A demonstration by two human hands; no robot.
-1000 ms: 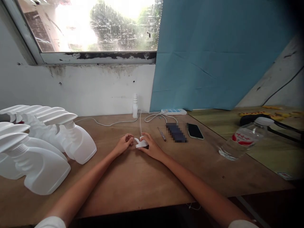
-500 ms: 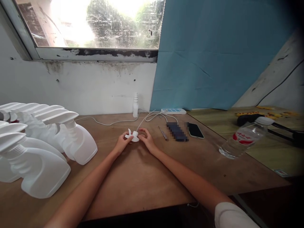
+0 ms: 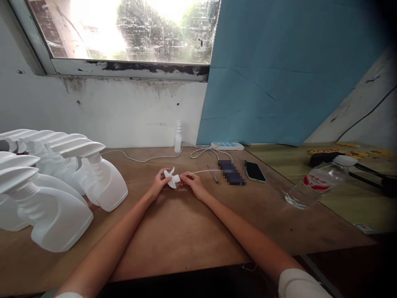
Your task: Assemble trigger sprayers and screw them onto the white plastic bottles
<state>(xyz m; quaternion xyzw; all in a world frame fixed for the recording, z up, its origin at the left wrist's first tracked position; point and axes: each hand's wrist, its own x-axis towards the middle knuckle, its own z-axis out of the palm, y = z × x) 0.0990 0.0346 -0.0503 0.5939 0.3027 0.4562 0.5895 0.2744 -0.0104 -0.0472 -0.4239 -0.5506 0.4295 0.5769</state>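
Observation:
My left hand (image 3: 157,186) is closed around a white trigger spray head (image 3: 173,181), thumb lying on its near side. The head lies on its side, its collar facing right. From the collar side a thin white dip tube (image 3: 204,171) stretches right, over the screwdriver and toward the blurred dark object. My right hand (image 3: 192,184) pinches the tube close to the collar. The fingers partly hide where tube and head meet. Both hands are just above the brown tabletop (image 3: 173,236).
White spray bottles (image 3: 65,211) with heads crowd the left. A small white bottle (image 3: 178,138), a cable and a power strip (image 3: 227,146) are along the wall. A screwdriver (image 3: 213,174), a blurred dark object (image 3: 231,172), a phone (image 3: 255,171) and a water bottle (image 3: 319,182) are to the right.
The spray head has been tipped so its collar points right instead of up. Its tube has swung from slanting upward to nearly level, and my right fingers have closed on it.

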